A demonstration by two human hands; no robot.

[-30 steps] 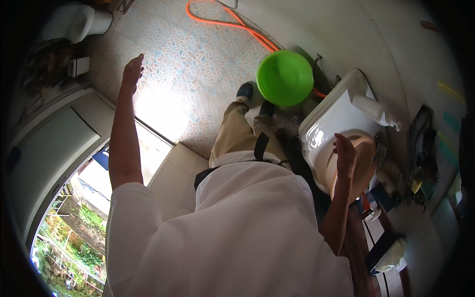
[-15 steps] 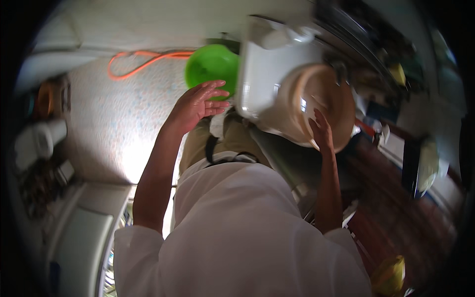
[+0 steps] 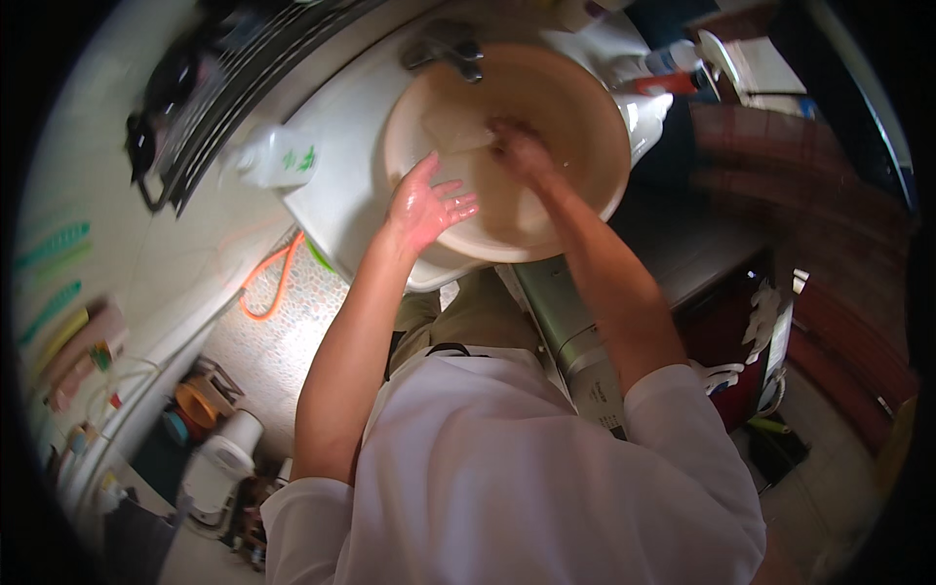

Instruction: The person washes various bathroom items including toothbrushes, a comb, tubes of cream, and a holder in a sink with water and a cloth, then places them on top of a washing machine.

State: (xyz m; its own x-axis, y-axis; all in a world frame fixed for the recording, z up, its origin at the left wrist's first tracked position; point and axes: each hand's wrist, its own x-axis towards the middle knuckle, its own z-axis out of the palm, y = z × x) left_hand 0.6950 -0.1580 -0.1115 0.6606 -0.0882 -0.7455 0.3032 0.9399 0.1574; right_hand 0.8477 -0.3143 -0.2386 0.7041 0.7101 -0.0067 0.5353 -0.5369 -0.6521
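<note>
A round peach-coloured basin (image 3: 606,185) rests in a white sink (image 3: 336,200) in front of me. My left hand (image 3: 429,203) hovers over the basin's near left rim, wet, fingers spread, holding nothing. Down inside the basin is my right hand (image 3: 523,154), its fingertips dark and smeared by motion. Beside those fingertips lies a pale, see-through patch (image 3: 458,129); whether it is water or a thin object, I cannot make out. The contents under the right hand are unclear.
A dark tap (image 3: 448,54) overhangs the basin's far left edge. On the left stand a white bottle with green marks (image 3: 283,158) and a black rack (image 3: 239,93). An orange hose (image 3: 283,278) lies on the floor. White bottles (image 3: 645,119) are right of the basin.
My view has turned rightward to face the sink and basin. The right hand has reached into the basin; the left has come over its near rim. The green bowl is almost out of sight.
</note>
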